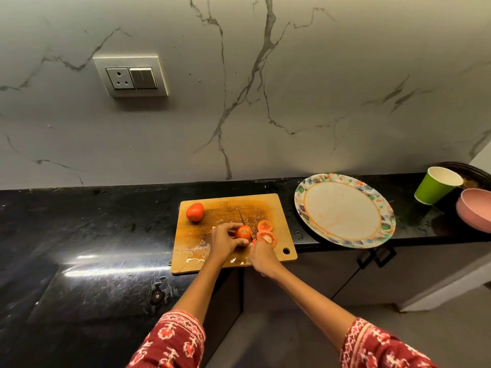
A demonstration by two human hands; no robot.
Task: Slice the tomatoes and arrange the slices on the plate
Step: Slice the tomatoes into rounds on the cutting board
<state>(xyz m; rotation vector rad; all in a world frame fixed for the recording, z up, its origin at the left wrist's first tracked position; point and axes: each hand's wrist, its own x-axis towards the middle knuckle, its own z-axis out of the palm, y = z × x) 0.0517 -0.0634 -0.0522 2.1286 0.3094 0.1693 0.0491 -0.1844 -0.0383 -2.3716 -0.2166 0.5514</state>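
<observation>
On the wooden cutting board (276, 208) my left hand (224, 241) grips a partly cut tomato (243, 232). My right hand (261, 257) holds a knife (243, 217) whose blade sits against the tomato's right side. Two cut slices (266, 232) lie on the board just right of it. A whole tomato (194, 211) rests at the board's far left corner. The floral-rimmed plate (345, 208) stands to the right of the board and holds no slices.
The board lies on a black stone counter (93, 235) whose front edge runs under the board. A green paper cup (435, 185) and a pink bowl (475, 212) stand at the far right. A marble wall with a socket (130, 77) rises behind.
</observation>
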